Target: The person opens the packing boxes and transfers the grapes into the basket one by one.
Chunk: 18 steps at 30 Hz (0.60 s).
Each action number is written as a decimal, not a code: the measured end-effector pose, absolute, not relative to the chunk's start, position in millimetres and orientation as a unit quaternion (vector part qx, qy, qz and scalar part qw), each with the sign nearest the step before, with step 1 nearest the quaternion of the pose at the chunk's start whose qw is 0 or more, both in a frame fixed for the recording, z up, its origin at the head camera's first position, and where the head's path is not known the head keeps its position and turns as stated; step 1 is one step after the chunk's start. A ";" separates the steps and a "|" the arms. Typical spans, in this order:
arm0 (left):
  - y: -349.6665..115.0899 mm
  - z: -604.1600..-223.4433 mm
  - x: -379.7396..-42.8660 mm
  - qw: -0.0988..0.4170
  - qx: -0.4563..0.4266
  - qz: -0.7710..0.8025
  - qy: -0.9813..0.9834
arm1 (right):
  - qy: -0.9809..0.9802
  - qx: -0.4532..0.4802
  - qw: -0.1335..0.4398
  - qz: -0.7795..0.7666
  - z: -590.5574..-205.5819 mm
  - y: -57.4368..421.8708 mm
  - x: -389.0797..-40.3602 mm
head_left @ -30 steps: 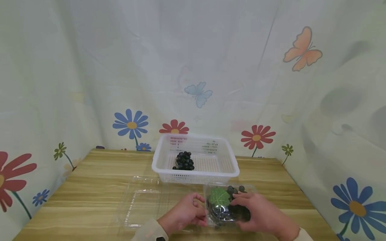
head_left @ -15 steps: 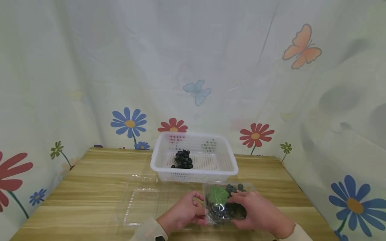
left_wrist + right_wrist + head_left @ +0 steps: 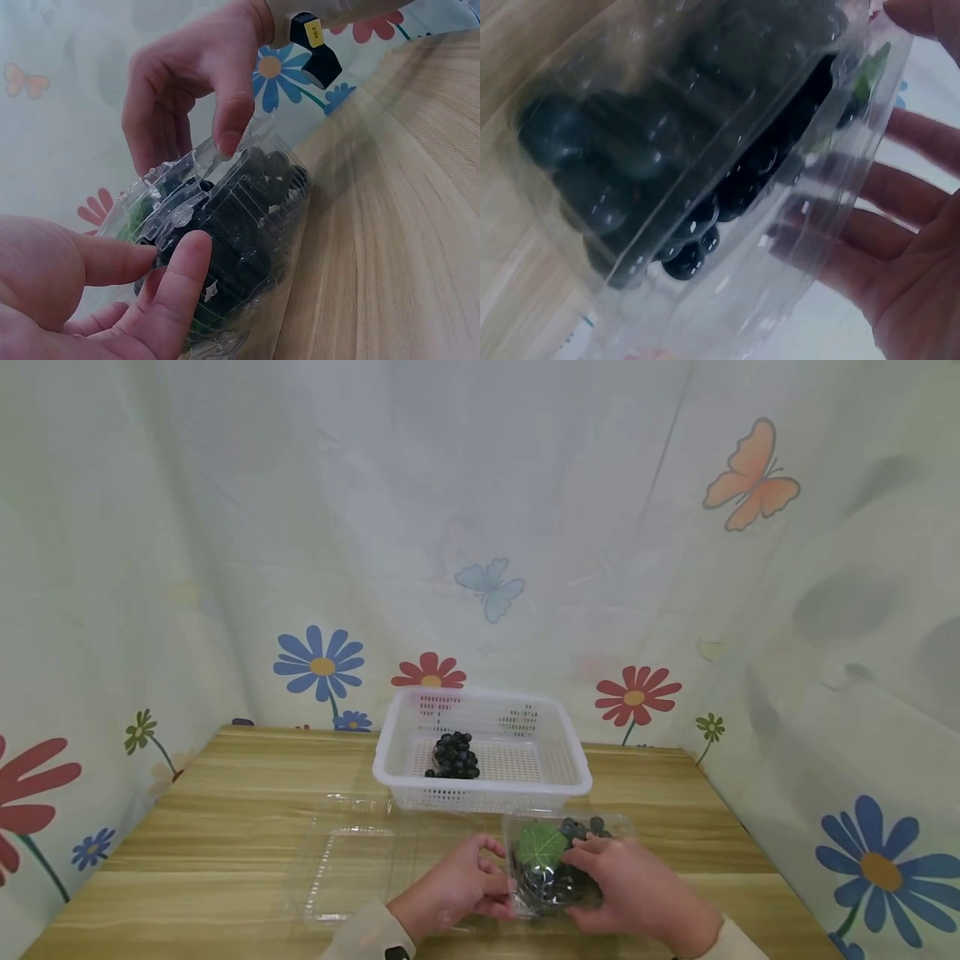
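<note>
A clear plastic clamshell box holding dark grapes and a green leaf sits near the table's front edge, just in front of a white perforated basket. My left hand holds the box's left side, thumb and fingers curled against the wall. My right hand lies over its top right. In the left wrist view the right hand pinches the lid's rim, and the left hand presses the box. The right wrist view shows the grapes close up through the plastic.
A small bunch of dark grapes lies inside the basket, at its left. An open clear clamshell lies flat on the wooden table to the left of my hands. Flower-print curtains close in the back and both sides.
Both hands stay on the box. The right hand's fingers have crept slightly left over the lid. Nothing else on the table has moved.
</note>
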<state>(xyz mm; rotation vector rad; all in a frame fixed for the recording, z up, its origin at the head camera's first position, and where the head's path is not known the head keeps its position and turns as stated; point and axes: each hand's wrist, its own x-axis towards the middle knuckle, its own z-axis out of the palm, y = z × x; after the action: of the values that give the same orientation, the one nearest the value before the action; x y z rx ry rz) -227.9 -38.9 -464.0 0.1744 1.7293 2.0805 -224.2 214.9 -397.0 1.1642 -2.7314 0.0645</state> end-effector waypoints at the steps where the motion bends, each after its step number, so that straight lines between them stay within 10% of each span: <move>1: -39.0 -464.9 -228.4 0.214 0.065 0.750 0.623 | -0.915 0.391 0.095 0.011 -397.8 213.0 -223.4; 18: -39.2 -472.9 -231.8 0.212 0.080 0.753 0.617 | -0.909 0.397 0.097 -0.088 -397.5 185.6 -220.5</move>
<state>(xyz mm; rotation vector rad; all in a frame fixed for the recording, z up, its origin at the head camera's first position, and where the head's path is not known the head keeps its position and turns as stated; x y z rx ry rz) -231.8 -39.2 -472.9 0.2231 1.7135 2.0925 -220.5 185.6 -397.5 1.1745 -2.6915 -0.2609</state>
